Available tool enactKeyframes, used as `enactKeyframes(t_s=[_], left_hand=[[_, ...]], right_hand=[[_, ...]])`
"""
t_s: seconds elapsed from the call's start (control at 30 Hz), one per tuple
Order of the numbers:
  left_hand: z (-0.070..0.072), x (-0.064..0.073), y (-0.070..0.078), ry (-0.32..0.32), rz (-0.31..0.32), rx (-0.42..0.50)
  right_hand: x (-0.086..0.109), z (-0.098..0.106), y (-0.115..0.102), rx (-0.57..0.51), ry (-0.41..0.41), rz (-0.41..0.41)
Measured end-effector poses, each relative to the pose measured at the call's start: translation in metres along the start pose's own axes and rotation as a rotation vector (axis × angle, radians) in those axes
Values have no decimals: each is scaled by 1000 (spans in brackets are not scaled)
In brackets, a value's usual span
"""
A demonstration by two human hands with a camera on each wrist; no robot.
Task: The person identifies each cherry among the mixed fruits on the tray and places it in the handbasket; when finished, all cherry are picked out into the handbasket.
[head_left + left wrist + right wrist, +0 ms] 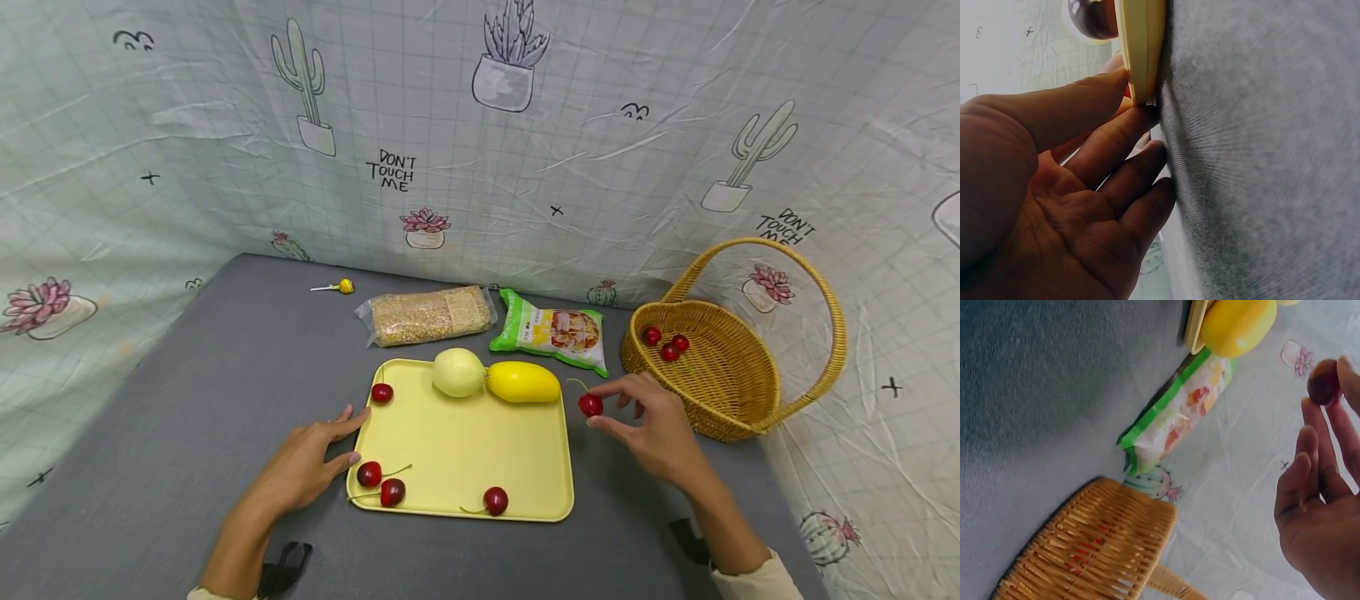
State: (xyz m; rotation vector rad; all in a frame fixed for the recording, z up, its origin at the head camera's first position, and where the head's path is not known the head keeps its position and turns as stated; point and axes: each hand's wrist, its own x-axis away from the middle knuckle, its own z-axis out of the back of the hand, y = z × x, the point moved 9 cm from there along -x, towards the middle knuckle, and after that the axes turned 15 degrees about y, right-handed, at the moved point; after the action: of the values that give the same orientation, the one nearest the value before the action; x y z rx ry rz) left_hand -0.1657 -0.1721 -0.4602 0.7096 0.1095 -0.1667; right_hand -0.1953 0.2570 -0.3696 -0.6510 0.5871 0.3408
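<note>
My right hand pinches a dark red cherry between thumb and fingertips, just off the right side of a yellow tray. The cherry's thin stem points up and left. At the tray's left edge, my left hand touches the rim with thumb and index finger; in the left wrist view its thumb lies against the tray's wall. Several cherries with stems lie in the tray, along its left side and front edge. A wicker basket holding three cherries stands right of my right hand.
A pale green round fruit and a yellow mango-like fruit lie along the tray's back edge. Behind it are a clear bag of grains and a green-and-white snack packet. A yellow lollipop lies back left. The basket's handle arches high.
</note>
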Motion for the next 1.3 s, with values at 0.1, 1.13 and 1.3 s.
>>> enactKeyframes(t_s=[0.1, 1.13, 1.3], left_hand=[[0, 0, 0, -4, 5, 0], [1, -1, 0, 8, -18, 9], [1, -1, -1, 8, -12, 8]], right_hand=[[-3, 8, 7, 15, 50, -42], [-24, 74, 115, 40, 421, -408], [-25, 77, 135, 67, 408, -500]])
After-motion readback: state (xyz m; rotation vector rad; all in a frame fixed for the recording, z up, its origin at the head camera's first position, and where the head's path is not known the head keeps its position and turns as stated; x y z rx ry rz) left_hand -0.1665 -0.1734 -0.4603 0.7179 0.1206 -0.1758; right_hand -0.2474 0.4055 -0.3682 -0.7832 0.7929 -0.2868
